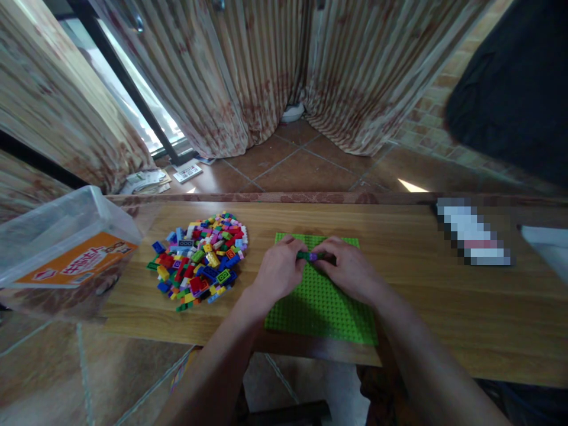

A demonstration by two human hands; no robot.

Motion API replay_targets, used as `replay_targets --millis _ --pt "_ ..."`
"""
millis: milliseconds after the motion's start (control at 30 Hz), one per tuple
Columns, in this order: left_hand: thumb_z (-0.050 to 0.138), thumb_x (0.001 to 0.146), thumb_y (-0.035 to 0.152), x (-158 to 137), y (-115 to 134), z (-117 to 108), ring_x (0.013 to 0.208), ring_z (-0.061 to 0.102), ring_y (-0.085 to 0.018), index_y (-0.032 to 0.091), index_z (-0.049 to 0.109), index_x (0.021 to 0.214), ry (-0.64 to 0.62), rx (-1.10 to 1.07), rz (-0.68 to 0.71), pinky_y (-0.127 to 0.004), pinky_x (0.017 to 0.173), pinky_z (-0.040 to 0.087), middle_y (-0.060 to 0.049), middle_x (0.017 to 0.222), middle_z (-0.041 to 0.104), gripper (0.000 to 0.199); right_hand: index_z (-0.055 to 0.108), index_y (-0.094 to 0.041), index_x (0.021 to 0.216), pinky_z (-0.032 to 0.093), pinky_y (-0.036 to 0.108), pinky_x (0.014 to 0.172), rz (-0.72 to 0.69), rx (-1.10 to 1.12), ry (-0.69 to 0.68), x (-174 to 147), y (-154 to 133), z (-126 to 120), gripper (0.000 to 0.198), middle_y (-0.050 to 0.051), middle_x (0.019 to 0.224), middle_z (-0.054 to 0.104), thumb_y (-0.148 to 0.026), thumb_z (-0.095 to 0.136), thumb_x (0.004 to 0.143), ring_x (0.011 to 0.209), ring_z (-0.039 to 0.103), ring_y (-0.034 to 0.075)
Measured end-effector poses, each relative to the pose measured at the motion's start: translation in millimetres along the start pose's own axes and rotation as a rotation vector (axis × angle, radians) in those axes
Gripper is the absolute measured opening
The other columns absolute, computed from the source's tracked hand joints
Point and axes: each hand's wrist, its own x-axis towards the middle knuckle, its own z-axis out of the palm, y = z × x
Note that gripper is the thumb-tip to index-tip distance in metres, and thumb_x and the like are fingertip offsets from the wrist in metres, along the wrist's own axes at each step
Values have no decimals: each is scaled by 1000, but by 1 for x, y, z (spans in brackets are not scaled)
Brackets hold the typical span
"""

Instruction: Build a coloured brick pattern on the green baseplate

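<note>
Both hands are pinching small pieces over the far half of the baseplate (322, 313). The left hand (280, 269) grips a green brick (303, 255) between thumb and fingertips; the right hand (349, 269) has its fingertips on a purple brick (313, 257). The two bricks sit end to end directly between the hands, their shared long axis running sideways from one hand to the other, roughly square to the forearms. The fingers hide much of both, so whether they are already joined, or touch the studs below, I cannot tell.

The baseplate lies under and on the near side of the hands, its longer-looking edges running away from the body, with bare studs between the forearms. The pile (199, 258) of loose bricks is on the table (421, 296) to the left of the hands, well apart from them and much nearer the left hand than the right. Beyond it, farther left, is a clear box (53, 239) with an orange label.
</note>
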Motion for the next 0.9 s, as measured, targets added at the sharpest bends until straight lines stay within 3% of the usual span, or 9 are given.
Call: replay_targets --millis 900 --pt "56 84 14 -1 4 1 93 62 -20 18 65 95 14 38 -3 -32 87 50 -5 97 63 15 67 -18 87 45 31 73 5 -45 63 0 1 9 10 4 86 60 -14 59 82 79 58 18"
